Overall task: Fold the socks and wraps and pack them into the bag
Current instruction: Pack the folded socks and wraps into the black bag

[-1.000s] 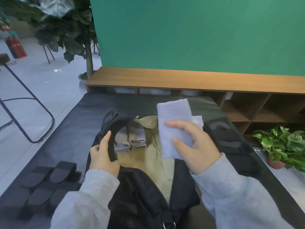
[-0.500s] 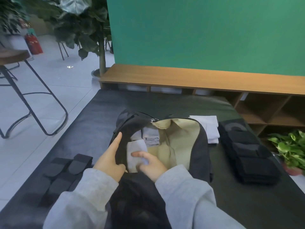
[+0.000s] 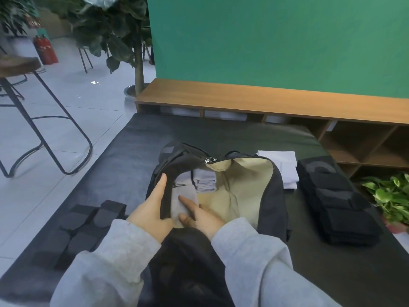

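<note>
Right hand (image 3: 199,214) inside the mouth of the bag (image 3: 272,196), fingers fairly straight, pressing a folded pale sock (image 3: 182,201) flat against the bag's left wall; no curl round it that shows. Left hand (image 3: 152,209) just beside, thumb up, fingers gripping the black left rim and holding the opening wide. Sock lies directly under the right fingertips, long axis running away from the person, tucked close in front of two folded grey socks (image 3: 204,180) already packed further in. Beige lining beyond the right hand, toward the far right of the cavity, shows bare. Outward: a stack of white folded socks (image 3: 285,169) on the tabletop (image 3: 243,134) just past the bag's right rim, nearer the right hand; black wraps (image 3: 338,200) stacked further right; dark folded pieces (image 3: 88,224) left of the left hand. Judgement: placement nearly done; next reach likely goes rightward for the white stack.
</note>
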Demonstrator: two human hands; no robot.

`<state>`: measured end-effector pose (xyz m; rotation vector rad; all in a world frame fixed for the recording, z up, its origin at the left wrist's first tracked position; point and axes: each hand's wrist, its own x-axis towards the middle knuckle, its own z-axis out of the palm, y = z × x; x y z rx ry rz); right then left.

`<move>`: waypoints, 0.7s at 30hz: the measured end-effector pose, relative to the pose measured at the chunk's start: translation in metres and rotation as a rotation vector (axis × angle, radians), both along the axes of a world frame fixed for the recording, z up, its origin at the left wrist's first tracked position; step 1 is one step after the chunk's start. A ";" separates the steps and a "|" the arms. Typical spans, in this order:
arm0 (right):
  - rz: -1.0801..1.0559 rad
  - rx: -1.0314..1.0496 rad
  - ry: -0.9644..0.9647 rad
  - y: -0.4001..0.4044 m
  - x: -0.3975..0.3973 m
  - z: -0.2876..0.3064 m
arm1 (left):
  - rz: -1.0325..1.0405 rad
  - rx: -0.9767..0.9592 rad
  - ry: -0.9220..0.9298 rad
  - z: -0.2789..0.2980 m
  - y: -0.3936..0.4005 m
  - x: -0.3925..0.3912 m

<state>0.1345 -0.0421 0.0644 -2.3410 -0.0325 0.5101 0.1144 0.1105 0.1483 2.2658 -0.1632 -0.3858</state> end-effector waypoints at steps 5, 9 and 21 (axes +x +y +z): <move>-0.175 0.121 -0.294 -0.013 -0.029 0.044 | 0.048 0.030 -0.023 -0.005 -0.006 -0.004; -0.431 0.445 -0.560 -0.044 -0.069 0.085 | 0.097 0.063 -0.115 -0.012 -0.018 -0.001; -0.936 0.224 -0.461 -0.162 -0.065 0.054 | -0.097 0.578 0.022 -0.052 -0.062 0.021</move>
